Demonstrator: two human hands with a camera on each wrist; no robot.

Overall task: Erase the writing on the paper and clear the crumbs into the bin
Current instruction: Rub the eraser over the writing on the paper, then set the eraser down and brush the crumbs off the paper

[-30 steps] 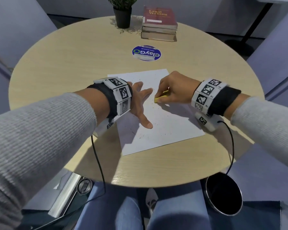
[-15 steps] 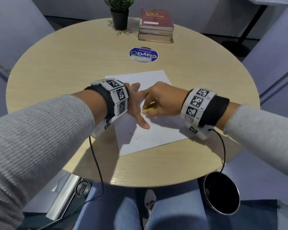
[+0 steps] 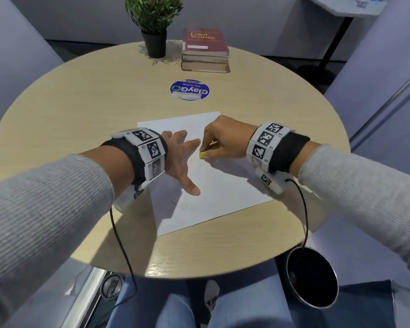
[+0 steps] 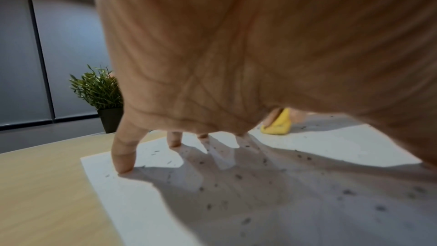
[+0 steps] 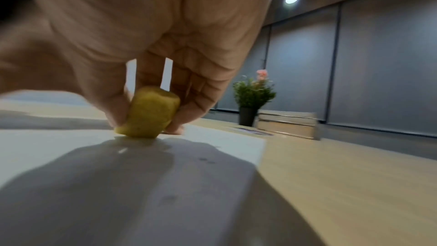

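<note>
Since a moment ago the right hand (image 3: 225,138), pinching the yellow eraser (image 5: 147,112), has rubbed leftward then back across the paper (image 3: 223,197), which the flat, open-fingered left hand (image 3: 179,159) pins to the worktop (image 3: 81,102), so erasing continues and crumbs (image 4: 238,176) remain, with the bin (image 3: 311,276) waiting below.

The right hand (image 3: 225,138) is covering most of the yellow eraser (image 3: 202,155) in the head view, leaving only a corner showing beneath the fingers. Writing on the paper (image 3: 213,197) is proving too faint and small to read; only scattered dark specks are showing. The left hand (image 4: 236,53) is filling the left wrist picture, blurring at the top and running off its edges. The bin (image 3: 311,278) is sitting partly under the tabletop's near right edge, its inside too dark to tell. In the right wrist view, the books (image 5: 287,123) are blurring at the tabletop's far edge.
</note>
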